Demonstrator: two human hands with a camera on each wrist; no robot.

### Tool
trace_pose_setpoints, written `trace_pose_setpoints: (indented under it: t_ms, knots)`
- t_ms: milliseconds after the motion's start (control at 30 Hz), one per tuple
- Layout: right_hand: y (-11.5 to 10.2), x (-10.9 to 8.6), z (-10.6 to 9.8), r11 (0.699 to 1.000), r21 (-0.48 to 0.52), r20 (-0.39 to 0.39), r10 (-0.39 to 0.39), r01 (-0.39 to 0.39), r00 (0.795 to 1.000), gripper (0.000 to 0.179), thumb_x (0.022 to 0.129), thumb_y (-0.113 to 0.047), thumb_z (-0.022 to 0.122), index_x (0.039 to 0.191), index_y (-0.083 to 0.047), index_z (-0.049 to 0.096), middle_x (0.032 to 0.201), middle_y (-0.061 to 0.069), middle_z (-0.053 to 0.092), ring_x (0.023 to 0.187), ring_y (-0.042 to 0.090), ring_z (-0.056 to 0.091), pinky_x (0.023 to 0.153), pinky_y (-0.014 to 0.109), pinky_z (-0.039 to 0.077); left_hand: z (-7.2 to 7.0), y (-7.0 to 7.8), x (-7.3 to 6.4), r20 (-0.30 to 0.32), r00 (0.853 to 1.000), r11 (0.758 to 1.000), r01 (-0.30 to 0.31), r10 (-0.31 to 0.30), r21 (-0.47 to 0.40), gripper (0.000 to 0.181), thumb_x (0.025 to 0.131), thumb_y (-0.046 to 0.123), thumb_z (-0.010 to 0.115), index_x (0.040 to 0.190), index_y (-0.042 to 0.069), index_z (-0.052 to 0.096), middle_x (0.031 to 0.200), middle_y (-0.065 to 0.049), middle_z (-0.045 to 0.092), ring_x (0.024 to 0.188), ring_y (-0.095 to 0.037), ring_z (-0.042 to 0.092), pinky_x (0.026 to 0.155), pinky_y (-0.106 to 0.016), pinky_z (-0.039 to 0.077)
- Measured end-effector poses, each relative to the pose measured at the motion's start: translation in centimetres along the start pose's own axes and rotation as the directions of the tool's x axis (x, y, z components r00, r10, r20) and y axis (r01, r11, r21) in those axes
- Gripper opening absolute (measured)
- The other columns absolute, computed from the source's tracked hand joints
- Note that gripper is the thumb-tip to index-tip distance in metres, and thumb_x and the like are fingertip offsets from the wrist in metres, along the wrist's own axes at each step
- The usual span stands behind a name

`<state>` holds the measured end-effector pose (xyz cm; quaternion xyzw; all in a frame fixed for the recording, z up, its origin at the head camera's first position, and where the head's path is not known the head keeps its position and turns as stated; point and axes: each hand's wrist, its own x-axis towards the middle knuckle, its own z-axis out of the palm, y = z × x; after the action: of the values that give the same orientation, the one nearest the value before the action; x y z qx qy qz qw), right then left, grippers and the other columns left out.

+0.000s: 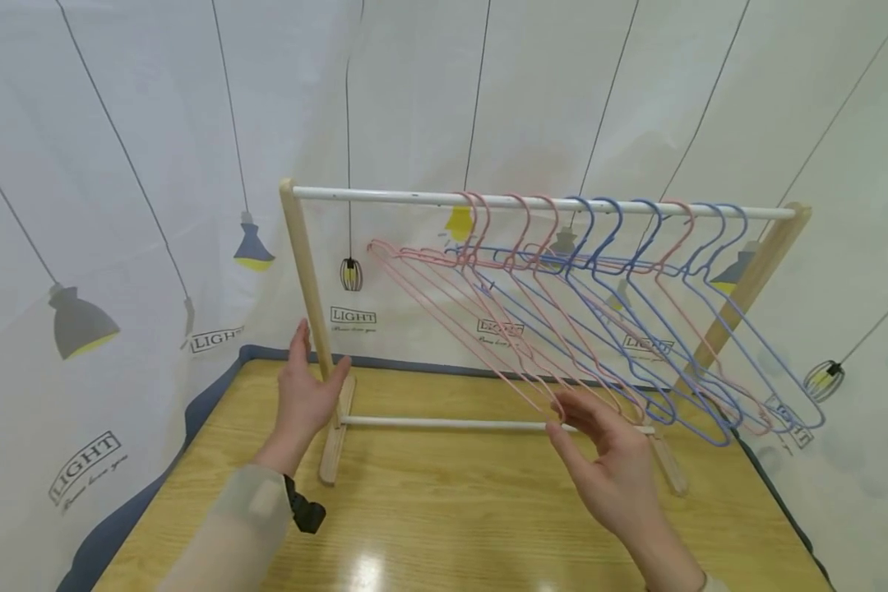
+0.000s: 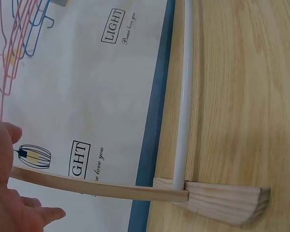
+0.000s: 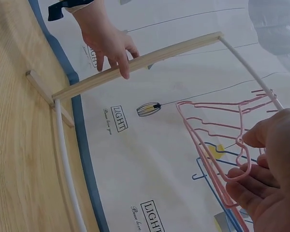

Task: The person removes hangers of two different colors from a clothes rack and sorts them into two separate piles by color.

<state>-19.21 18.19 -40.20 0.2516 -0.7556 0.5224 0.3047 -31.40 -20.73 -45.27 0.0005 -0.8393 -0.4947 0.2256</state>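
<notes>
Backdrop [image 1: 155, 74] with lamp prints fills the back. Wooden table [image 1: 444, 510] across the bottom. Rack [image 1: 385, 196] mid-frame, white bar along its top. Pink hangers [image 1: 487, 218] and blue hangers [image 1: 590, 230] hang from the bar, centre to right. Right hand [image 1: 617, 473], lower right: thumb and fingers curled round the lower corner of one pink hanger [image 3: 242, 121], grasping it. Left hand [image 1: 309, 390], left of centre: fingers extended, thumb spread, around the left upright [image 1: 307, 279], not clenched; contact unclear. Black wrist device [image 1: 308, 515], lower left.

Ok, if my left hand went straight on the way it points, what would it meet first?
Probably the left wooden post, which runs between the thumb and fingers of your left hand; depth leaves contact unclear.
</notes>
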Motion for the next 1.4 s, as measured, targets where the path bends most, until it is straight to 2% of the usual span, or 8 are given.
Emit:
trace_pose_setpoints:
  t_ms: [167,300,400,533,733,900,1100,1400]
  knots:
    - [0.7,0.3,0.6,0.985,0.113,0.037,0.125,-0.128,0.992,0.032,0.097,0.015,0.067,0.128,0.015,0.064,0.115,0.025,0.073,0.107,0.017,0.073,0.091,0.027,0.056,0.6,-0.2,0.4,-0.019,1.0,1.0,-0.012,0.011,-0.028,0.06,0.104,0.014,0.068,0.157,0.006,0.043,0.149,-0.025,0.056,0.138,-0.042,0.053,0.111,-0.06,0.042]
    - [1.2,0.3,1.1,0.953,0.188,0.046,0.233,-0.238,0.971,0.03,0.102,0.011,0.061,0.131,0.015,0.062,0.12,0.027,0.071,0.109,0.021,0.074,0.093,0.03,0.055,1.0,-0.7,0.4,-0.042,0.999,1.0,-0.023,0.023,-0.004,0.03,0.105,0.008,0.062,0.134,-0.001,0.061,0.123,-0.026,0.071,0.111,-0.04,0.069,0.091,-0.054,0.055]
    - [1.7,0.4,1.7,0.941,0.216,0.045,0.256,-0.26,0.965,0.027,0.104,0.008,0.059,0.13,0.015,0.063,0.12,0.027,0.071,0.109,0.023,0.074,0.094,0.032,0.055,1.1,-1.2,0.3,-0.06,0.998,0.999,-0.034,0.036,0.04,0.015,0.107,0.007,0.06,0.117,-0.003,0.065,0.098,-0.022,0.073,0.081,-0.035,0.068,0.068,-0.046,0.055]
    - [2.2,0.6,2.5,0.941,0.242,0.027,0.239,-0.238,0.971,0.025,0.105,0.009,0.058,0.127,0.017,0.064,0.12,0.025,0.072,0.11,0.022,0.074,0.094,0.035,0.055,1.0,-1.8,0.1,-0.047,0.997,0.994,-0.055,0.06,0.098,0.012,0.108,0.009,0.059,0.109,-0.002,0.065,0.081,-0.017,0.069,0.061,-0.026,0.06,0.052,-0.037,0.049]
    - [2.6,0.7,3.2,0.972,0.218,-0.105,0.11,-0.085,0.988,0.026,0.101,0.02,0.054,0.124,0.02,0.065,0.115,0.032,0.071,0.108,0.018,0.074,0.09,0.033,0.056,1.0,-2.1,0.2,-0.032,0.995,0.991,-0.092,0.095,0.099,0.013,0.106,0.005,0.061,0.113,-0.004,0.068,0.086,-0.02,0.074,0.064,-0.028,0.065,0.054,-0.039,0.052]
    - [2.4,1.2,3.1,0.983,0.172,-0.257,-0.02,0.066,0.966,0.027,0.096,0.027,0.054,0.119,0.022,0.067,0.103,0.039,0.07,0.098,0.015,0.077,0.083,0.03,0.058,1.4,-2.1,0.2,0.004,0.998,0.995,-0.059,0.059,0.085,0.015,0.107,0.005,0.061,0.117,-0.002,0.067,0.094,-0.021,0.076,0.071,-0.029,0.068,0.058,-0.039,0.054]
    - [1.9,2.0,2.4,0.989,0.088,-0.317,-0.085,0.118,0.945,0.025,0.095,0.027,0.056,0.115,0.02,0.07,0.098,0.034,0.073,0.093,0.014,0.077,0.081,0.028,0.059,1.6,-2.2,0.1,0.007,0.998,0.996,-0.06,0.059,0.068,0.016,0.107,0.005,0.061,0.12,-0.002,0.067,0.098,-0.022,0.076,0.076,-0.031,0.071,0.06,-0.042,0.057]
    - [1.0,3.6,1.4,0.985,0.116,-0.356,-0.081,0.13,0.931,0.026,0.095,0.027,0.057,0.114,0.019,0.071,0.097,0.036,0.072,0.09,0.015,0.078,0.082,0.028,0.059,1.6,-2.6,0.3,-0.013,0.998,0.994,-0.06,0.061,0.096,0.022,0.108,0.007,0.06,0.125,-0.003,0.068,0.101,-0.023,0.076,0.079,-0.031,0.072,0.063,-0.043,0.058]
